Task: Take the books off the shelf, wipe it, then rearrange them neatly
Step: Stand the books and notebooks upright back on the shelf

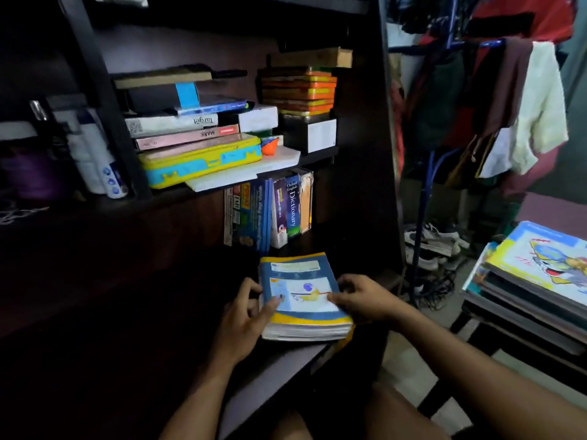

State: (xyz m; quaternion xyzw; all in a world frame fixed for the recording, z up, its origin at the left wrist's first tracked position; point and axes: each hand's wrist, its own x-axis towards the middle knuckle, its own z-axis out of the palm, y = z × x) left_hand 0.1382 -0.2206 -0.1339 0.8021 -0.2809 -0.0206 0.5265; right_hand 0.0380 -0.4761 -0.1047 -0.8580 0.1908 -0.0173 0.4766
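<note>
Book stack (305, 296): blue and yellow covers; lies flat on the dark desk surface (127, 344) near its right edge, just in front of the upright books
Left hand (244, 315): fingers curled round the stack's left edge; thumb on the cover
Right hand (362, 296): fingers and thumb pinch the stack's right edge
Upright books (270, 211): stand under the upper shelf (317, 155); an Oxford English Dictionary (292, 206) among them
Upper shelf: piled flat books; a yellow and blue case (200, 161)
Far right: another book pile (533, 281) on a stool
</note>
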